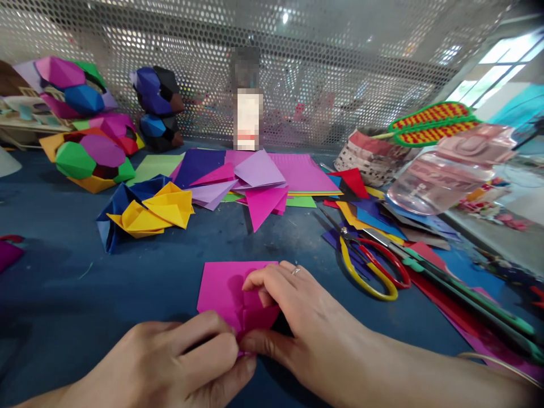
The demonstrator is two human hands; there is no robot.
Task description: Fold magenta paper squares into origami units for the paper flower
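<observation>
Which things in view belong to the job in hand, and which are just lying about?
In the job:
magenta sheet, creased
left hand, gripping its near edge
right hand, fingers resting on it

Probably just lying about, since neither hand touches them:
red-and-yellow-handled scissors
pink bottle
yellow folded paper
multicoloured paper models
loose paper pile, possibly spare stock

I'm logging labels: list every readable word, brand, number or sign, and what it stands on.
No text can be read for certain.
Pink clear bottle: lettering on its side, too blurred to read.
Patterned fabric pouch: small dark marks, too small to tell if they are letters.
Pixelated item at the back: nothing legible.
</observation>
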